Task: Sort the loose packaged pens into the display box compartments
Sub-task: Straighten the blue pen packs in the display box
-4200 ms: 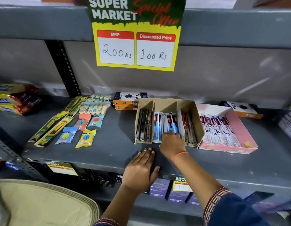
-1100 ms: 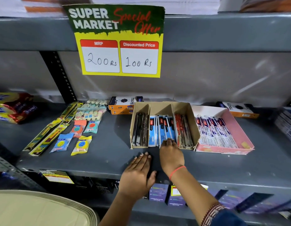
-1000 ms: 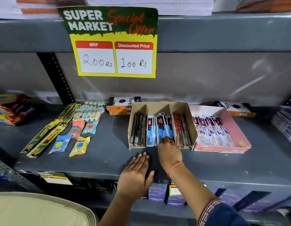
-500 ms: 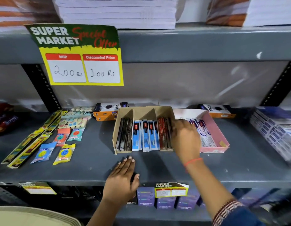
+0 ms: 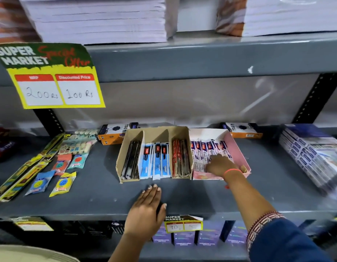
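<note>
Brown cardboard display box with three slots: black pens at its left, blue packs in the middle, red packs at its right. Just right of it, pink tray of white pen packs. Right hand reaching in, fingers spread on those packs; grip not clear. Better to pinch one pack, lift straight. Left hand flat, fingers open, in front of the box, holding nothing.

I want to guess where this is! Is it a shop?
Most likely a shop's stationery shelf: a "Super Market Special Offer" price sign, packaged pens in a cardboard display box, and notebook stacks above.
</note>
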`<action>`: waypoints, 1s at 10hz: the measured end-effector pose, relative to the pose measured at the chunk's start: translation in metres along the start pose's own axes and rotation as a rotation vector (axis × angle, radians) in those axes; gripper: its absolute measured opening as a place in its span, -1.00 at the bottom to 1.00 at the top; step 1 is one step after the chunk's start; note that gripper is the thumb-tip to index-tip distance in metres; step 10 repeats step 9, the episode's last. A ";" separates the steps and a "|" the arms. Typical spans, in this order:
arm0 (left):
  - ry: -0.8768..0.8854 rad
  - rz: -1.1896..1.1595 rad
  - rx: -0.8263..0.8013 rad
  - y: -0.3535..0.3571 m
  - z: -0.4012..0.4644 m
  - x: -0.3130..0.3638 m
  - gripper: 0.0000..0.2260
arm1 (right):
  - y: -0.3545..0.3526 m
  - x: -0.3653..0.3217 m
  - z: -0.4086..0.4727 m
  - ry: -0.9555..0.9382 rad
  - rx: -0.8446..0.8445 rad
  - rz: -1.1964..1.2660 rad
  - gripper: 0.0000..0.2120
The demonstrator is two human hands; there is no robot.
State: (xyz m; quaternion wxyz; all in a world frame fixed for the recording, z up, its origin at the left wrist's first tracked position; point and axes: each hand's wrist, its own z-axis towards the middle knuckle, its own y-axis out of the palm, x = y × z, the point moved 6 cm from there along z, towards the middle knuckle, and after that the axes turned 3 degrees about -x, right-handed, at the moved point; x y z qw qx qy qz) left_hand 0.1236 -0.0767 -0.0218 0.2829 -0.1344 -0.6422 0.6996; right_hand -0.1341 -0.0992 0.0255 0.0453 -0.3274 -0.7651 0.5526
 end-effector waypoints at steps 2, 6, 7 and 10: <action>-0.043 0.025 -0.051 0.001 0.001 0.001 -0.34 | -0.014 0.015 0.013 0.042 0.093 0.015 -0.58; -0.101 0.088 -0.122 -0.004 0.002 0.011 -0.20 | -0.014 0.017 0.011 -0.071 0.168 0.001 -0.62; -0.108 0.129 -0.133 -0.007 0.003 0.015 -0.23 | -0.020 0.018 -0.014 -0.106 0.267 -0.011 -0.62; -0.019 0.246 -0.147 -0.020 -0.001 0.031 0.14 | -0.014 0.021 -0.073 -0.226 0.400 -0.077 -0.60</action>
